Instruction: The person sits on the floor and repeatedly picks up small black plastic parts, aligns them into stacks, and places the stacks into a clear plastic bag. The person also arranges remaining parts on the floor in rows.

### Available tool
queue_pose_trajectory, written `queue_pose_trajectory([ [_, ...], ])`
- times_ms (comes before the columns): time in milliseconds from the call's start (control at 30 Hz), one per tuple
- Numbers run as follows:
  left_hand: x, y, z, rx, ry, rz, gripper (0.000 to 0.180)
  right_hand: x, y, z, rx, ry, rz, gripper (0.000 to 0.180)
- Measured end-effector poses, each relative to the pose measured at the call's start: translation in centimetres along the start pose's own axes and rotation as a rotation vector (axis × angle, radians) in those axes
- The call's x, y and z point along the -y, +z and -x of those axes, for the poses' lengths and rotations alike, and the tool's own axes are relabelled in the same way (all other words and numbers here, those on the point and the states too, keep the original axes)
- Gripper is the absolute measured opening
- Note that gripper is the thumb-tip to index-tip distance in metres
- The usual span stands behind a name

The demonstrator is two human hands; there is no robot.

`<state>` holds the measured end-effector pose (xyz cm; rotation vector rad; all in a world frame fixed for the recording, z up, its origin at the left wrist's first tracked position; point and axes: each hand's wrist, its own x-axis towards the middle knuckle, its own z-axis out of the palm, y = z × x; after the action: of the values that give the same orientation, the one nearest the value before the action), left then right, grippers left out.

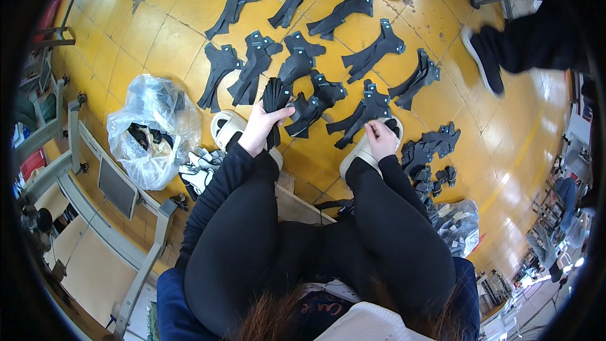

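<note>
My left hand [266,125] is wrapped round a bundle of thin black cut pieces [276,96], thumb across its side, with the pieces standing edge-on above the fist. My right hand [382,141] is closed, fingertips pressed together, over my right shoe; whatever it pinches, if anything, is too small to make out. Just beyond it lies a fanned stack of black cut pieces [368,108] with small pale labels. Several similar stacks lie in rows on the yellow floor, among them a far stack [341,11] and a left one [219,74].
A clear plastic bag [153,129] with dark items stands at left, beside a metal frame [113,240]. Small black pieces [429,151] and another plastic bag [456,227] lie at right. Another person's shoes [485,60] are on the floor at upper right.
</note>
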<state>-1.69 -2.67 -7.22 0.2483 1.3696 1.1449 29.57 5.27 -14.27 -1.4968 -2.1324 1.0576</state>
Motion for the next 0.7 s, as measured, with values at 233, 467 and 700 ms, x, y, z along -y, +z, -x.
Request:
queue_pose_trajectory([
  [233,0.0,0.0,0.1,-0.030,-0.011,0.006,0.017,-0.1,0.3,0.0,-0.008,-0.021,-0.013,0.011],
  [467,0.2,-0.2,0.0,-0.004,-0.038,0.008,0.023,0.0,0.1,0.0,0.002,0.012,0.008,0.011],
  [700,-5.2,0.9,-0.7,0.082,-0.105,-0.223,0.021,0.3,-0.2,-0.2,0.010,0.004,0.017,0.010],
])
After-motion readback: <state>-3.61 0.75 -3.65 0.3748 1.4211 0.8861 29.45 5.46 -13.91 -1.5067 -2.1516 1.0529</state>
